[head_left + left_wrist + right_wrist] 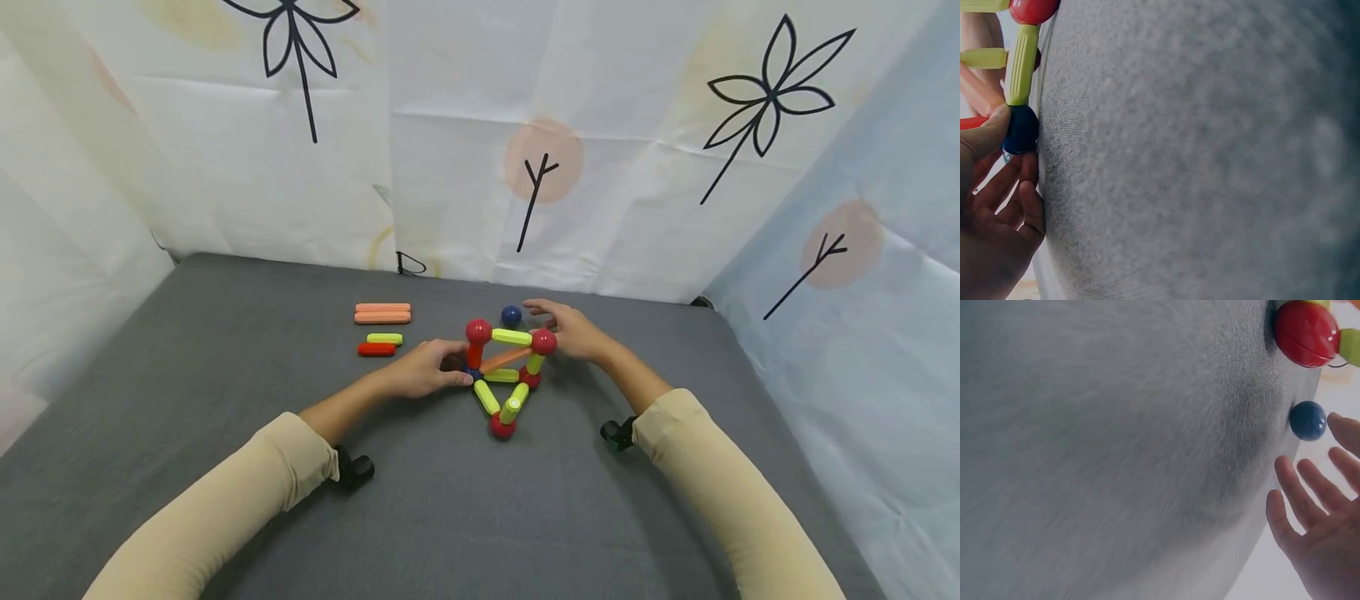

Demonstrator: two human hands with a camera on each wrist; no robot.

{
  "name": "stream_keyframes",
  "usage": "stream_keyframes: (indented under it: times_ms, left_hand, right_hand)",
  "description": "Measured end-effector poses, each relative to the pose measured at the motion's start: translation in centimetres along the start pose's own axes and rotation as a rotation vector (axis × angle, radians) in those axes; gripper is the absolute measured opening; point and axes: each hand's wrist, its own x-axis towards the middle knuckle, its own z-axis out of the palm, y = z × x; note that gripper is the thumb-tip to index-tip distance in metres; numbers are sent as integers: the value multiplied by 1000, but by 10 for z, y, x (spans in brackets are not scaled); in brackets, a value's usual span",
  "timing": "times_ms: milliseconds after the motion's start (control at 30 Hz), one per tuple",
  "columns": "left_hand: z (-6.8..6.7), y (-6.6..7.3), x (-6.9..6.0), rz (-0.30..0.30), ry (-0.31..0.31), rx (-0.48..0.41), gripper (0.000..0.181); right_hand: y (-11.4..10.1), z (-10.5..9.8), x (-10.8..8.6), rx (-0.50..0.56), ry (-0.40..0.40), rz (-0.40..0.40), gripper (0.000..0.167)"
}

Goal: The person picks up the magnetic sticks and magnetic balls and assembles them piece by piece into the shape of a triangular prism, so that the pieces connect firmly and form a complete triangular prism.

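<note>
A frame of magnetic rods and balls [512,337] stands on the grey cloth, made of lime-green rods, a red rod [475,357], an orange rod [504,360] and red balls. My left hand [426,368] pinches the blue corner ball [1021,130] of this frame at its left side, thumb on one side and fingertips on the other. Beyond the frame lies a loose blue ball [512,317]. Close to its right is my right hand [573,329], fingers spread and holding nothing. In the right wrist view the fingertips are near the loose ball, whether touching I cannot tell.
Left of the frame lie two orange rods [382,317], a lime-green rod [385,339] and a red rod [377,350]. A patterned white curtain [450,167] hangs along the far edge of the grey table [480,517].
</note>
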Motion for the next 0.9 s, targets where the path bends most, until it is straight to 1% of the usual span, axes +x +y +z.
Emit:
stream_keyframes:
  times_ms: [67,133,233,367,467,567,667,733,800,900]
  left_hand:
    - [0,1,-1,1,-2,3,41]
    - [1,1,-1,0,-5,10,42]
    - [2,1,1,-2,-9,17,42]
    - [1,0,1,-11,-6,13,42]
    - [1,-1,1,-7,-6,12,42]
    - [1,-1,1,0,-6,19,42]
    - [1,-1,0,0,-9,21,42]
    - [1,-1,0,-4,-12,17,42]
    - [1,-1,0,-9,-16,15,42]
    - [0,-2,0,-10,-18,15,43]
  right_hand:
    - [-1,1,7,-6,-25,-17,61]
    - [-1,3,12,-30,-44,-47,59]
    - [-2,5,18,-64,-52,-64,53]
    - [-4,9,23,-97,-21,-57,44]
    - [-3,10,20,-101,12,-48,37]
    - [-2,5,12,-56,43,-31,35]
    - [-4,-5,3,49,97,-37,36]
    - [-11,-14,-4,120,147,-66,37]
    - [-22,-23,-12,165,190,-112,38]
    - [-45,-35,-27,187,217,-187,40]
